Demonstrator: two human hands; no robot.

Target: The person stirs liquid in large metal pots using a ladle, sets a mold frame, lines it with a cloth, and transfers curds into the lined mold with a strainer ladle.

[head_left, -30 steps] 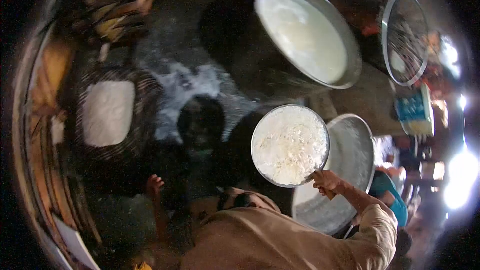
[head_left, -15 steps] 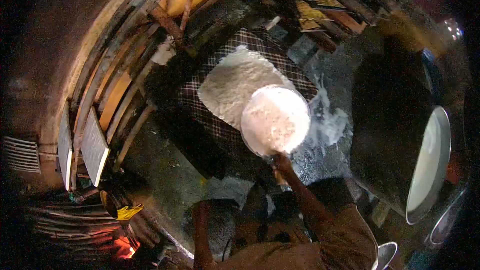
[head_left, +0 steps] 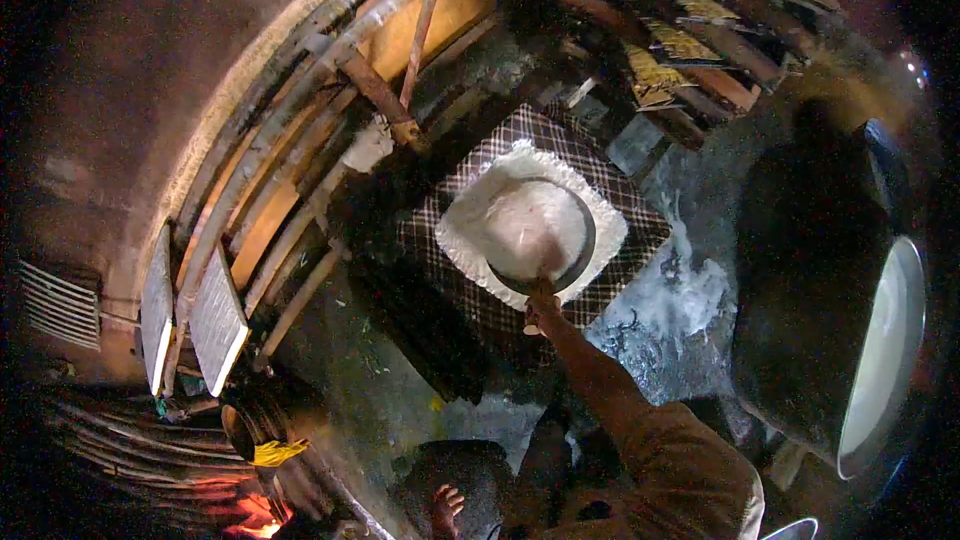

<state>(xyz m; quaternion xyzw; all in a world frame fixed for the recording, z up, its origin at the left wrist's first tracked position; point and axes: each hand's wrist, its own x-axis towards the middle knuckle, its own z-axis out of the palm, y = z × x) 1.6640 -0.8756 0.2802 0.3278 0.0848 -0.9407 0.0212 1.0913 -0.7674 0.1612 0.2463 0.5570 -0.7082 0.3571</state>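
My right hand (head_left: pixel 541 312) is closed around the short handle of a round pan (head_left: pixel 583 258). White, soft-looking stuff fills much of the pan, which overlaps the middle of a roughly square white mass (head_left: pixel 470 215). That mass lies spread on a dark plaid cloth (head_left: pixel 640 225), its ragged edge showing all round the pan. A pale handle end sticks out below my fist. Down at the bottom of the view, my left hand (head_left: pixel 447 506) is empty, fingers loosely apart, over a dark rounded shape near my legs.
To the right stands a large dark vessel (head_left: pixel 800 320) with a wide, pale opening (head_left: pixel 880 360). White spill streaks the wet floor (head_left: pixel 680 295) beside the cloth. Curved wooden racks (head_left: pixel 270 180) run along the left, and a fire (head_left: pixel 262 515) glows at lower left.
The pan in my right hand has shifted from the white mass's lower right edge onto its middle. My left hand has come down toward the bottom edge. The whole view has swung slightly.
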